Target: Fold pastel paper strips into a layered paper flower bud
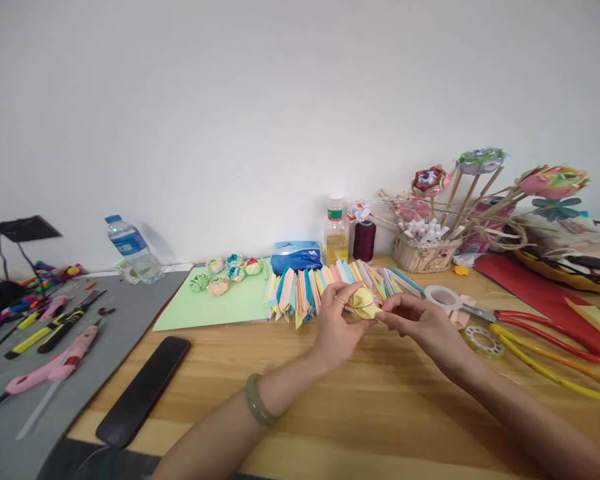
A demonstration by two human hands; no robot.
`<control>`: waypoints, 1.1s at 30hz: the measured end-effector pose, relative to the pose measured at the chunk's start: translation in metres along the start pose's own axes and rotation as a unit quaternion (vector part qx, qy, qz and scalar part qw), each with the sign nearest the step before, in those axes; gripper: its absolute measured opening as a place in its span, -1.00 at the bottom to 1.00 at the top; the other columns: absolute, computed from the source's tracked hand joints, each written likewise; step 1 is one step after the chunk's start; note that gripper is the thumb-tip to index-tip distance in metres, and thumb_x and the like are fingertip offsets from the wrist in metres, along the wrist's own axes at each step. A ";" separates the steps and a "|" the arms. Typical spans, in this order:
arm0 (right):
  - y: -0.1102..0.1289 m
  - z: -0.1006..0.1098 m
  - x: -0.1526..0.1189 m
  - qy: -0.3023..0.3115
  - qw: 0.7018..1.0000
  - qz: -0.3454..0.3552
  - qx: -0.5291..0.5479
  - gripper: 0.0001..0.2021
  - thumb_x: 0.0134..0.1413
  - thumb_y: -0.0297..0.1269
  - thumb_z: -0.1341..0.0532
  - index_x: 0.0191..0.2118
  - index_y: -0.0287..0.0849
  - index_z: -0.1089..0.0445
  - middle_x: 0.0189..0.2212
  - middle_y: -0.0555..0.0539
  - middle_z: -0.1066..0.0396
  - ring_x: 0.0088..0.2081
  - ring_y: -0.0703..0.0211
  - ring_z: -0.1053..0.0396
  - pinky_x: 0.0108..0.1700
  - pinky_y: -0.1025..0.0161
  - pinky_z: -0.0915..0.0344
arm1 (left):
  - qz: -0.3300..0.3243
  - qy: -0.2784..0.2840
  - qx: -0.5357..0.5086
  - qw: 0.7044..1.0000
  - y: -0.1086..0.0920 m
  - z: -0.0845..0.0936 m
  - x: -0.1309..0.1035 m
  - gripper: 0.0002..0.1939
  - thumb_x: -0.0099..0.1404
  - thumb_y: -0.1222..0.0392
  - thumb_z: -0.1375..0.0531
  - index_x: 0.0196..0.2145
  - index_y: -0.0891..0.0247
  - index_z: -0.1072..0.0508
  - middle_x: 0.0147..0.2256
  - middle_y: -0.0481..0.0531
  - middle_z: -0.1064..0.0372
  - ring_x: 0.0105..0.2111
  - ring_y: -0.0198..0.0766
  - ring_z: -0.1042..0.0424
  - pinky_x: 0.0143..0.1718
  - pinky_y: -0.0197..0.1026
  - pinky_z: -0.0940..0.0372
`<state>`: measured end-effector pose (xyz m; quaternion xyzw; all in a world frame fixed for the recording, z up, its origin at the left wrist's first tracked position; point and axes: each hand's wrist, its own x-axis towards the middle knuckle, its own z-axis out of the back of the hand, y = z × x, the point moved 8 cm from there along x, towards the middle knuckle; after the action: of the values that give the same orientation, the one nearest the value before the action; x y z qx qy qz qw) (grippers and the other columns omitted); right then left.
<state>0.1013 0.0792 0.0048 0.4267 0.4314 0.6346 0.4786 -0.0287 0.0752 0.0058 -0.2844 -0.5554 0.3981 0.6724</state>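
Holding: both hands pinch one small yellow folded paper piece [364, 303] over the wooden table [290, 373], approx centre of view.
L hand: left hand [336, 320] closed on the piece's 9 o'clock side, thumb + fingers wrapped round it; ring on one finger, jade-green bangle [259, 401] at the wrist.
R hand: right hand [420, 323] grips the 3 o'clock edge w/ fingertips, rest of fingers loosely curled.
Piece state: partly folded, looks bunched/creased; exact fold shape too small to tell.
Done so far (judging): row of folded pastel paper strips [330, 287] fanned out at 12 o'clock just behind the hands; small finished paper rosettes [227, 272] on a green sheet [215, 303] at 10 o'clock; paper flowers on sticks [480, 180] in a basket [423, 255] at 1–2 o'clock.
Left (judging): this piece not finished; many strips unassembled.
Tools: tape roll [443, 297] + red-handled scissors [545, 327] at 3 o'clock, untouched; pink glue gun [55, 363] at 8–9 o'clock on the grey mat [10, 427]; phone [143, 390] at 7 o'clock.
Also: water bottle [133, 250], tissue pack [296, 255], oil bottle [336, 239], maroon thread spool [364, 240] by the wall.
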 end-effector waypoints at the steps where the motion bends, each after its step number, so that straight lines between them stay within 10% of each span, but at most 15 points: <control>1: -0.001 0.000 0.000 0.006 1.000 -0.007 0.002 -0.67 -0.25 0.03 -0.26 -0.55 -0.17 -0.31 -0.58 0.03 -0.27 -0.54 0.29 -0.17 -0.51 0.33 -0.10 | -0.003 0.008 0.000 1.000 -0.002 -0.001 0.000 -0.48 -0.01 0.26 -0.26 -0.05 0.07 -0.30 -0.17 0.06 -0.13 -0.13 -0.18 -0.19 -0.10 -0.14 -0.16; 21: -0.014 0.006 0.005 0.004 1.000 -0.015 -0.007 -0.77 -0.24 -0.11 -0.29 -0.47 -0.18 -0.41 -0.50 -0.02 -0.40 -0.44 0.21 -0.29 -0.35 0.28 -0.20 | 0.066 0.027 -0.118 0.990 0.011 -0.008 -0.002 -0.61 0.02 0.27 -0.22 -0.13 0.16 -0.36 -0.11 0.09 -0.20 -0.07 -0.16 -0.21 -0.12 -0.16 -0.25; 33: -0.039 -0.001 0.003 0.082 0.949 -0.187 0.240 -0.82 -0.31 -0.25 -0.36 -0.45 -0.19 -0.52 -0.53 -0.01 -0.42 -0.49 0.39 -0.29 -0.41 0.44 -0.23 | 0.067 0.022 -0.101 0.992 0.012 -0.006 -0.002 -0.59 0.04 0.22 -0.22 -0.10 0.14 -0.35 -0.13 0.08 -0.19 -0.10 -0.18 -0.23 -0.16 -0.18 -0.26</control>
<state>0.1095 0.0888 -0.0322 0.3867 0.6810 0.4442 0.4352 -0.0252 0.0799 -0.0063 -0.3961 -0.5575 0.3781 0.6240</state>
